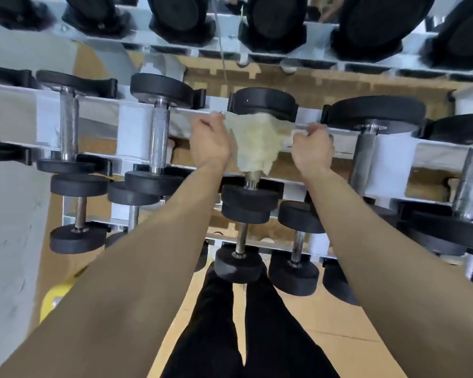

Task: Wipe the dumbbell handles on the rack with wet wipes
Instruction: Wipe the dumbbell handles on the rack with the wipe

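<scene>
A crumpled pale wet wipe (257, 140) is draped over the handle of a black-ended dumbbell (262, 100) on the middle shelf of the rack (104, 110). My left hand (209, 140) grips the wipe's left edge. My right hand (313, 147) grips its right edge. The wipe is stretched between both fists and hides most of the handle; only a short chrome stub (251, 180) shows below it.
Other dumbbells with chrome handles (159, 135) (365, 156) sit left and right on the same shelf. Larger ones (180, 16) fill the top shelf and smaller ones (241, 241) the lower shelf. My legs (246, 323) stand on a wooden floor. A yellow object (55, 298) lies at lower left.
</scene>
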`<state>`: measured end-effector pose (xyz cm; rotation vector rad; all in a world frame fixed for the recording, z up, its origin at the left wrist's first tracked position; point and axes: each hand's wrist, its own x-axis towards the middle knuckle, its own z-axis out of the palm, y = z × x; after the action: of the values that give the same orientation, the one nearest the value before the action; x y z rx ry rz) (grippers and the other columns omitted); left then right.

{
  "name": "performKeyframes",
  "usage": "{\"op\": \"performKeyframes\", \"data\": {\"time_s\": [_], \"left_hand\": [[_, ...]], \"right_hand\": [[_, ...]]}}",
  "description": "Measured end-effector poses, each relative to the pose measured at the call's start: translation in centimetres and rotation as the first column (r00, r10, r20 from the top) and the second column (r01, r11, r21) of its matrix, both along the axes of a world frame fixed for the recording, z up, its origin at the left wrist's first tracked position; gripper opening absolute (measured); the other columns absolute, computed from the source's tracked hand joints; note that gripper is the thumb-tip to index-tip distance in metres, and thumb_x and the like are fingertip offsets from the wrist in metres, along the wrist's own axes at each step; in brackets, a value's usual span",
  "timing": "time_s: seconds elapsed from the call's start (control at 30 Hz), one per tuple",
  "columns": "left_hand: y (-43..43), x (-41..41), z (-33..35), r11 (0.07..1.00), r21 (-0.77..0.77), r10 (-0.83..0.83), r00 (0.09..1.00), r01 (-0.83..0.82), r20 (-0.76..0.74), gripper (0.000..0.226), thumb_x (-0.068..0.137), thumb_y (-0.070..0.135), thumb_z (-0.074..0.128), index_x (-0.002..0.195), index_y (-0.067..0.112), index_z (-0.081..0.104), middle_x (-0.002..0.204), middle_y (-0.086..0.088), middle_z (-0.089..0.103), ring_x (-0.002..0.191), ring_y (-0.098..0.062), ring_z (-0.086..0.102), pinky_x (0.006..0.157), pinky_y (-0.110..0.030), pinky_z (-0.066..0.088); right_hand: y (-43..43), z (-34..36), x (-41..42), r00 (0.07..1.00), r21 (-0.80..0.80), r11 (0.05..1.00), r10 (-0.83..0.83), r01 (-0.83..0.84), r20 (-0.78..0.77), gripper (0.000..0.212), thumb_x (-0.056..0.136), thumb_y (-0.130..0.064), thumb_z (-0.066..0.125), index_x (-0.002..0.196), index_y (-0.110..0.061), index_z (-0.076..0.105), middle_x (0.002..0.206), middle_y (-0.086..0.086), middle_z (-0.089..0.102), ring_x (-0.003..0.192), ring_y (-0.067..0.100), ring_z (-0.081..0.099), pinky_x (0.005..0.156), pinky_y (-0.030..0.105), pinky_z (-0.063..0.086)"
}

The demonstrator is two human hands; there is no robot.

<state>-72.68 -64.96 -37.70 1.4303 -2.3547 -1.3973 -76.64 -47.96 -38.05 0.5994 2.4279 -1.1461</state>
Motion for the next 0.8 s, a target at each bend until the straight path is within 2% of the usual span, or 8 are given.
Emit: {"op": "performKeyframes", "data": {"time_s": [0.03, 0.1, 0.17, 0.27, 0.4, 0.53, 0.7, 0.8], "left_hand": [[0.0, 0.4, -0.3, 0.999, -0.029, 0.044, 0.998, -0.045, -0.038, 0.026, 0.102, 0.042, 0.036, 0.098, 0.020, 0.049, 0.106, -0.007, 0.066, 0.097, -0.027, 0.060, 0.088, -0.037, 0.046], [0.7, 1.7, -0.6, 0.990, -0.085, 0.102, 0.989, -0.112, -0.108, 0.023, 0.096, 0.040, 0.037, 0.095, 0.022, 0.050, 0.102, -0.007, 0.065, 0.096, -0.029, 0.061, 0.090, -0.044, 0.048], [2.5, 3.2, -0.7, 0.987, -0.022, 0.153, 0.983, -0.156, -0.104, 0.014, 0.097, 0.034, 0.043, 0.092, 0.025, 0.052, 0.098, -0.001, 0.063, 0.095, -0.026, 0.061, 0.090, -0.042, 0.048], [5.0, 4.5, -0.9, 0.957, 0.139, 0.261, 0.965, -0.255, -0.027, 0.011, 0.099, 0.027, 0.047, 0.090, 0.032, 0.053, 0.096, 0.007, 0.061, 0.098, -0.023, 0.060, 0.085, -0.032, 0.041], [5.3, 4.5, -1.5, 0.986, 0.007, 0.164, 0.982, -0.164, -0.095, 0.016, 0.099, 0.035, 0.042, 0.095, 0.027, 0.056, 0.096, 0.007, 0.062, 0.092, -0.020, 0.059, 0.076, -0.032, 0.040], [5.0, 4.3, -1.6, 0.991, -0.016, 0.131, 0.990, -0.132, -0.057, 0.022, 0.102, 0.039, 0.037, 0.098, 0.026, 0.054, 0.102, 0.003, 0.062, 0.091, -0.020, 0.057, 0.078, -0.037, 0.043], [5.8, 4.0, -1.2, 0.994, -0.062, 0.094, 0.995, -0.092, 0.028, 0.027, 0.102, 0.043, 0.033, 0.097, 0.024, 0.053, 0.098, 0.004, 0.060, 0.089, -0.022, 0.057, 0.081, -0.043, 0.045], [5.7, 3.9, -1.1, 0.994, -0.052, 0.103, 0.993, -0.101, 0.050, 0.030, 0.103, 0.044, 0.033, 0.099, 0.023, 0.054, 0.100, 0.003, 0.059, 0.092, -0.023, 0.057, 0.083, -0.043, 0.045]], "right_hand": [[-0.3, 0.4, 0.5, 0.996, 0.101, 0.995, -0.008, 0.018, -0.093, 0.030, 0.100, -0.020, 0.053, 0.130, -0.019, 0.052, 0.134, 0.008, 0.053, 0.124, 0.028, 0.048, 0.103, 0.036, 0.040], [-1.5, 0.5, 1.6, 0.975, 0.067, 0.995, -0.056, 0.072, -0.214, 0.022, 0.097, -0.021, 0.054, 0.120, -0.022, 0.053, 0.126, 0.004, 0.054, 0.121, 0.025, 0.050, 0.103, 0.040, 0.044], [-3.6, 0.4, 2.4, 0.988, -0.059, 0.998, -0.045, 0.036, -0.150, 0.027, 0.096, -0.030, 0.053, 0.120, -0.017, 0.056, 0.122, 0.003, 0.059, 0.114, 0.023, 0.056, 0.099, 0.041, 0.048], [-6.6, -0.2, 2.2, 0.997, -0.248, 0.968, 0.049, -0.033, 0.059, 0.041, 0.092, -0.040, 0.058, 0.121, -0.010, 0.060, 0.112, 0.007, 0.067, 0.104, 0.025, 0.064, 0.083, 0.034, 0.050], [-8.4, -1.5, 0.4, 0.993, -0.316, 0.946, -0.041, 0.073, 0.109, 0.026, 0.089, -0.032, 0.071, 0.101, -0.010, 0.066, 0.092, 0.004, 0.069, 0.089, 0.024, 0.067, 0.072, 0.028, 0.048], [-8.0, -1.7, -0.6, 0.961, -0.543, 0.810, -0.086, 0.221, 0.263, 0.009, 0.088, -0.020, 0.076, 0.086, -0.014, 0.069, 0.074, -0.001, 0.072, 0.069, 0.014, 0.069, 0.063, 0.023, 0.054], [-6.4, -2.8, -1.1, 0.855, -0.763, 0.499, 0.081, 0.411, 0.513, 0.025, 0.102, -0.028, 0.054, 0.087, -0.011, 0.063, 0.065, 0.003, 0.064, 0.059, 0.015, 0.064, 0.058, 0.026, 0.054], [-6.1, -2.9, -0.4, 0.861, -0.751, 0.522, 0.057, 0.405, 0.505, 0.018, 0.097, -0.028, 0.061, 0.093, -0.011, 0.065, 0.070, 0.005, 0.067, 0.067, 0.017, 0.066, 0.063, 0.030, 0.056]]}}
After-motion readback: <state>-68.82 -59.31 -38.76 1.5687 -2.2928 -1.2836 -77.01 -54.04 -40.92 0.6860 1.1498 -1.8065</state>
